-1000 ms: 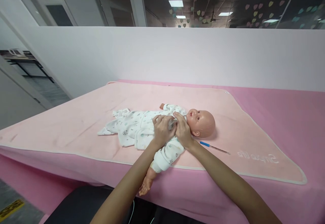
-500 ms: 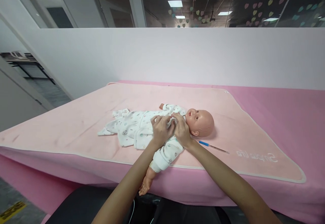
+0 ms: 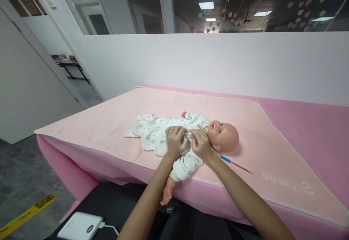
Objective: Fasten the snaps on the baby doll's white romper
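Note:
A baby doll (image 3: 223, 136) lies on its back with its head to the right, wearing a white patterned baby outfit (image 3: 152, 133). At the chest of the outfit, my left hand (image 3: 176, 140) has its fingers curled, pinching the cloth. Close beside it, near the doll's neck, my right hand (image 3: 201, 143) is also closed on the cloth, thumb and fingertips together. What exactly lies between the fingertips is too small to make out. One doll arm in a white sleeve (image 3: 187, 165) hangs over the table edge between my forearms.
A thermometer-like stick with a blue end (image 3: 226, 159) lies right of my right wrist. Beneath the doll is a peach mat (image 3: 109, 131) over a pink tablecloth (image 3: 313, 131). A white power bank (image 3: 80, 226) with a cable rests on a black surface below. A white wall (image 3: 204, 62) stands behind.
The view has swung left, so the doll and mat appear further right. My hands stay at the chest cloth, with the fingertips slightly further apart and the left fingers more curled.

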Demonstrator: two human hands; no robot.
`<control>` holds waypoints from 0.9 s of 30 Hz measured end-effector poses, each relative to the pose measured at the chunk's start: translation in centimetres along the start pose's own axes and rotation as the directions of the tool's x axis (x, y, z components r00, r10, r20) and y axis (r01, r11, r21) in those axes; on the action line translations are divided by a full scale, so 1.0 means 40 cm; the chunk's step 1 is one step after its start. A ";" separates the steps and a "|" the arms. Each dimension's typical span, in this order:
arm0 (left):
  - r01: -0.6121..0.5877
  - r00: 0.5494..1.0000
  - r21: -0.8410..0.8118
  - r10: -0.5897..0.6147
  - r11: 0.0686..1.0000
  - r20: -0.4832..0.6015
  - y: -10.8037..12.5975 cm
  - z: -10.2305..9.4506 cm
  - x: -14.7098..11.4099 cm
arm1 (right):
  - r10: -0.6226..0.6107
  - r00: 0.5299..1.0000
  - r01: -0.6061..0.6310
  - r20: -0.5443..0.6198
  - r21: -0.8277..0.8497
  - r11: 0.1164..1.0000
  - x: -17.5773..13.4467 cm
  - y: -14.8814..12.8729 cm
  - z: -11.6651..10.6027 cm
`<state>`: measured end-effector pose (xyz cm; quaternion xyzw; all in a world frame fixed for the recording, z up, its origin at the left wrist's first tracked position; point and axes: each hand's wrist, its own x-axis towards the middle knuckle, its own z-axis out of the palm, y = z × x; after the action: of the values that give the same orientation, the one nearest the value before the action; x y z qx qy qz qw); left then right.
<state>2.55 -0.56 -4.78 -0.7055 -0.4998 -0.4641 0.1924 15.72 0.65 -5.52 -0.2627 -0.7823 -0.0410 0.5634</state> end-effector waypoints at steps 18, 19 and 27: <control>0.055 0.998 -0.094 -0.055 0.994 -0.003 -0.004 -0.008 -0.021 | 0.004 0.998 0.005 0.069 -0.120 0.993 0.005 0.003 0.012; 0.059 0.998 -0.102 -0.061 0.993 -0.008 -0.004 -0.008 -0.021 | 0.013 0.997 -0.004 0.072 -0.122 0.992 0.005 0.004 0.013; 0.061 0.998 -0.105 -0.060 0.993 0.008 -0.003 -0.010 -0.021 | 0.020 0.996 -0.014 0.083 -0.078 0.997 0.006 0.011 0.012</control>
<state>2.20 -1.25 -5.33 -0.7003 -0.4963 -0.4936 0.1398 15.45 1.31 -5.59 -0.2925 -0.8006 -0.0556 0.5200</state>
